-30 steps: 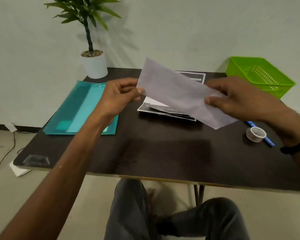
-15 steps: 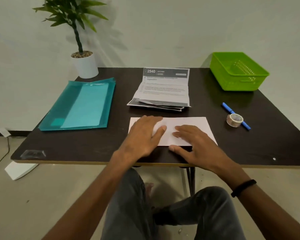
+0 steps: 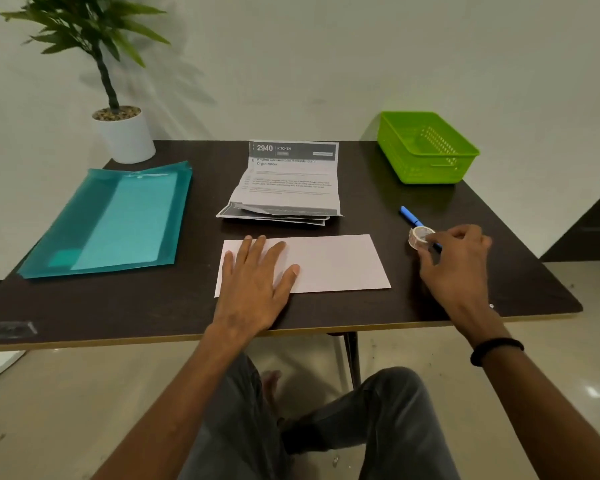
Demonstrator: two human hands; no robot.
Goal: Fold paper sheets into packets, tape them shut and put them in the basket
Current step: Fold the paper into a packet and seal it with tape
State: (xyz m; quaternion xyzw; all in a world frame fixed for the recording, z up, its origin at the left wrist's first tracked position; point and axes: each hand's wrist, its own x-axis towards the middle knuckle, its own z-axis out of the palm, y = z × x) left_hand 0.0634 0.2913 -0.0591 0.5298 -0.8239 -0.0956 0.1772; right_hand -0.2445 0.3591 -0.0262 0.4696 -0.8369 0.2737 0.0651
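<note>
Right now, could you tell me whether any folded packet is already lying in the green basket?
No, the green basket at the table's far right corner shows only its bare mesh floor, while the folded packet lies on the table under the left hand.

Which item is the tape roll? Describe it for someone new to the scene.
On the dark table, look right of the folded white packet, below the green basket. The tape roll is the small clear ring the right hand pinches, lying against the blue pen.

Bare forearms, no sleeves; black band (image 3: 496, 348) on right wrist; dark grey trousers (image 3: 378, 427).
</note>
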